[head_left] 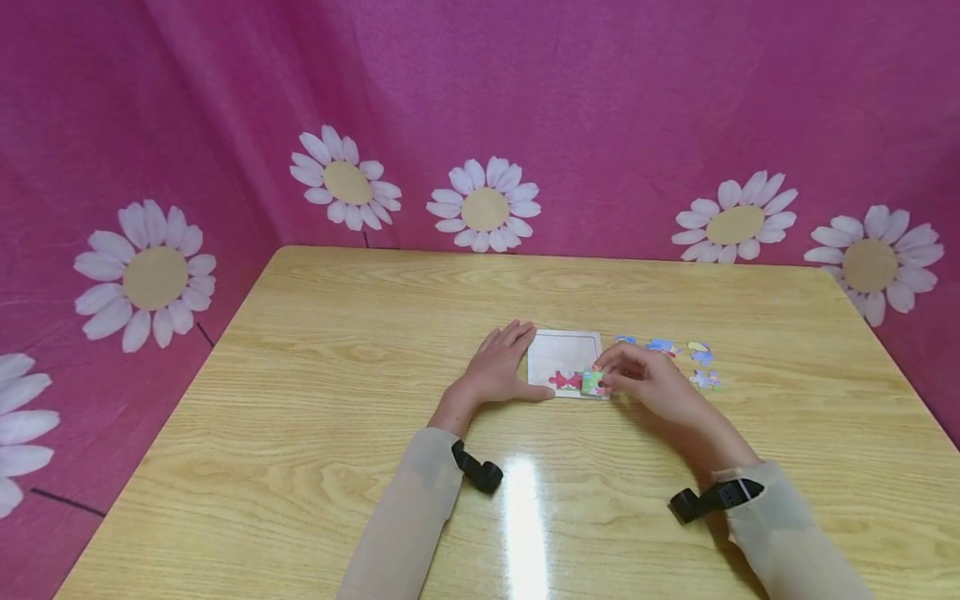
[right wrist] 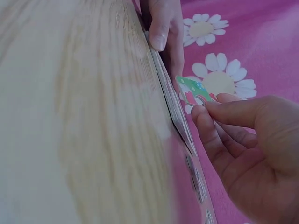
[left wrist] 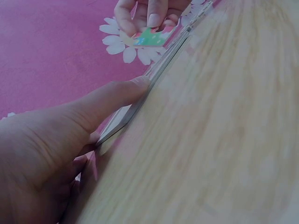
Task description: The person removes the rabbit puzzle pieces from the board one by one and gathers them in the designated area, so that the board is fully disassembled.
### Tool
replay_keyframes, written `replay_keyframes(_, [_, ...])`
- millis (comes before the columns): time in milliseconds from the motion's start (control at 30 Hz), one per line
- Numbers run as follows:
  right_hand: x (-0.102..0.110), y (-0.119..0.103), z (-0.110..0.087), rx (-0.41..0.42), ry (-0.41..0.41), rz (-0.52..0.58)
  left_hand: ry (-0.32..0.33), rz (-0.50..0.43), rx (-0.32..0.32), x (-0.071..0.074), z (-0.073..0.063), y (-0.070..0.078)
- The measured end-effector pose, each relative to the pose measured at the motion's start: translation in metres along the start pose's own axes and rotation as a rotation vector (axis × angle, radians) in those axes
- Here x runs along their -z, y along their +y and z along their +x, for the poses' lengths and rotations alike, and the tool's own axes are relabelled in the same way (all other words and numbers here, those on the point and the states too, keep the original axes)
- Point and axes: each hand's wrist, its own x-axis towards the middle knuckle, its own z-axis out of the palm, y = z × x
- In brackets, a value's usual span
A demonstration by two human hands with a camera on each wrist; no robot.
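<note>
A thin white puzzle tray (head_left: 566, 350) lies flat in the middle of the table. Along its near side sit red puzzle pieces (head_left: 564, 380). My left hand (head_left: 498, 367) rests at the tray's left side with fingers stretched out; its thumb (left wrist: 128, 91) lies on the near edge. Between thumb and fingertips my right hand (head_left: 652, 382) pinches a green and red puzzle piece (right wrist: 194, 88), tilted and held just above the tray's near right corner. The left wrist view also has that piece, facing the camera.
Several loose puzzle pieces (head_left: 703, 379), mostly blue, lie right of the tray, partly behind my right hand. The wooden table (head_left: 315, 400) reaches back to a pink cloth (head_left: 600, 108) with daisies. Each wrist wears a black camera on a strap.
</note>
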Motion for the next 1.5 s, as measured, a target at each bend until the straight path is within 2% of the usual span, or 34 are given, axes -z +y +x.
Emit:
replay_keyframes(733, [0.021, 0.017, -0.037, 0.124, 0.051, -0.001, 0.003, -0.001, -0.005, 0.0, -0.001, 0.0])
replay_keyframes(1000, [0.027, 0.017, -0.047, 0.098, 0.034, -0.004, 0.004, 0.0, -0.008, -0.001, 0.0, -0.001])
replay_keyframes(1233, [0.028, 0.017, -0.048, 0.121, 0.017, -0.015, 0.002, -0.01, -0.002, -0.002, 0.0, -0.002])
replay_keyframes(1500, [0.025, 0.017, -0.047, 0.105, 0.034, -0.063, 0.006, -0.013, -0.005, -0.002, 0.001, -0.002])
